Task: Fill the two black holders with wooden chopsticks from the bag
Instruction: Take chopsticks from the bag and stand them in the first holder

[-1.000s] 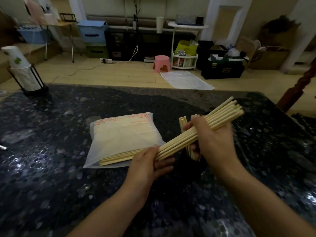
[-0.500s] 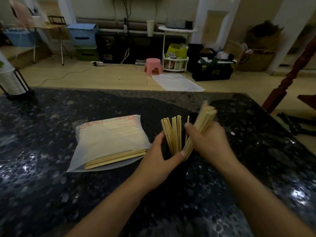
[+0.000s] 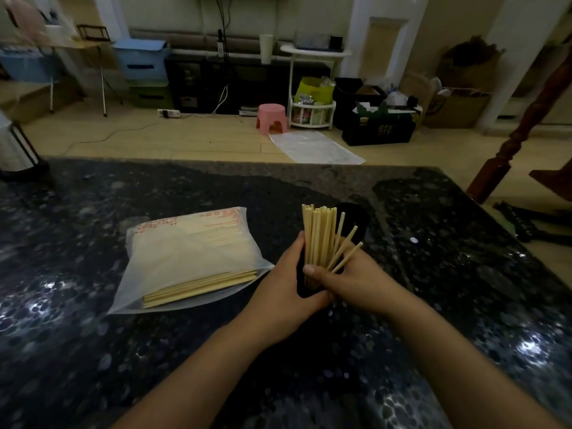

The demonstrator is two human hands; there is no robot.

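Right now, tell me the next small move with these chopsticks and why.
Probably nudge the splayed chopsticks upright with the right hand. They lean right, away from the upright bundle standing in the near holder, which the left hand grips. The far holder looks empty.

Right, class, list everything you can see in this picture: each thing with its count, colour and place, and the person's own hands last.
Table: one, dark speckled stone, foreground.
Bag: one, clear plastic with red print, lying on the table to the left of the hands, chopsticks inside.
Near holder: one, black, between the hands, holding a bundle of chopsticks, pale wood.
Far holder: one, black, just behind; contents unclear.
Stool: one, pink, on the floor beyond.
Left hand: grips the near holder.
Right hand: curled round the chopsticks' lower part.
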